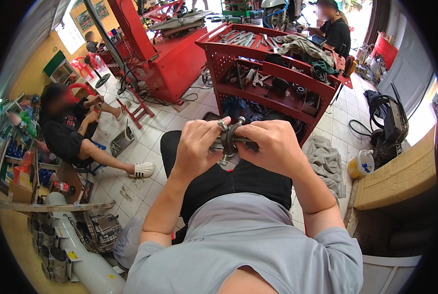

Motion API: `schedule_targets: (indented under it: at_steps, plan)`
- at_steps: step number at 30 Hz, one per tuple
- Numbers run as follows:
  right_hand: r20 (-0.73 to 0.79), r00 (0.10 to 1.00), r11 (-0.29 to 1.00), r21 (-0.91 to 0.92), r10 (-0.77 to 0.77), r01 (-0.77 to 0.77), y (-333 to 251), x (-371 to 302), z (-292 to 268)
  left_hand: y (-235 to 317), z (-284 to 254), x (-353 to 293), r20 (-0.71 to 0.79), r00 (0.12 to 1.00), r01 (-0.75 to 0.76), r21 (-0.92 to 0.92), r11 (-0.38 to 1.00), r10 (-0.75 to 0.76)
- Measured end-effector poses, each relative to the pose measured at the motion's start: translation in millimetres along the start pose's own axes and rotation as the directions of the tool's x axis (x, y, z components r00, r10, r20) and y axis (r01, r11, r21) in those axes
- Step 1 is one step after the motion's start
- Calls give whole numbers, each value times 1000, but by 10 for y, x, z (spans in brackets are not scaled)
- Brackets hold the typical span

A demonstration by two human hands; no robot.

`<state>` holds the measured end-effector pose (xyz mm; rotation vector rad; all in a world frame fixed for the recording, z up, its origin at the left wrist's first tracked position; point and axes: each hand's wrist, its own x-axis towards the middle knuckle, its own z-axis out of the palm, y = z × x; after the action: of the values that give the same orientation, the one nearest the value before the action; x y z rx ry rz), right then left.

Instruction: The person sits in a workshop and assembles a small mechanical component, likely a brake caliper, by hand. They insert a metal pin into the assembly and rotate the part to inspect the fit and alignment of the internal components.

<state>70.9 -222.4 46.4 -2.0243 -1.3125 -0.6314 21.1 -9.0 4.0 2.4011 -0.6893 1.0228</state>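
A dark metal clamp (228,139) with bolts sticking out is held in mid-air above the person's lap, in front of the red tool cart (278,73). The left hand (195,144) and right hand (273,144) both pinch it, fingers curled tight from either side. With nothing beneath but the tiled floor (150,142), a loose bolt could likely slip free and roll off.

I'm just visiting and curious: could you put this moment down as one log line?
left hand: grips metal clamp part | right hand: grips same part | held over lap | red tool cart ahead | grey rag on floor
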Motion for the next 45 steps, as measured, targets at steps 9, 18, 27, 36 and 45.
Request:
schedule_targets:
  at_steps: [9,18,27,36,45]
  plan:
    - [-41,991,989,75,130,-127,-44,-12,93,-21,-11,-3,-26,1000,-12,19,1000,12]
    - [65,989,991,-25,-131,133,27,23,-89,-12,-14,35,-8,999,-46,-50,998,45]
    - [16,986,985,-39,-168,169,35,23,-47,0,-30,6,31,1000,3,-80,997,-1]
    - [22,992,991,-45,-124,125,17,17,-42,8,1,4,17,1000,3,-100,995,-1]
    - [-52,999,991,134,-15,21,1,16,-188,-30,-20,-1,-9,1000,10,-209,978,-12]
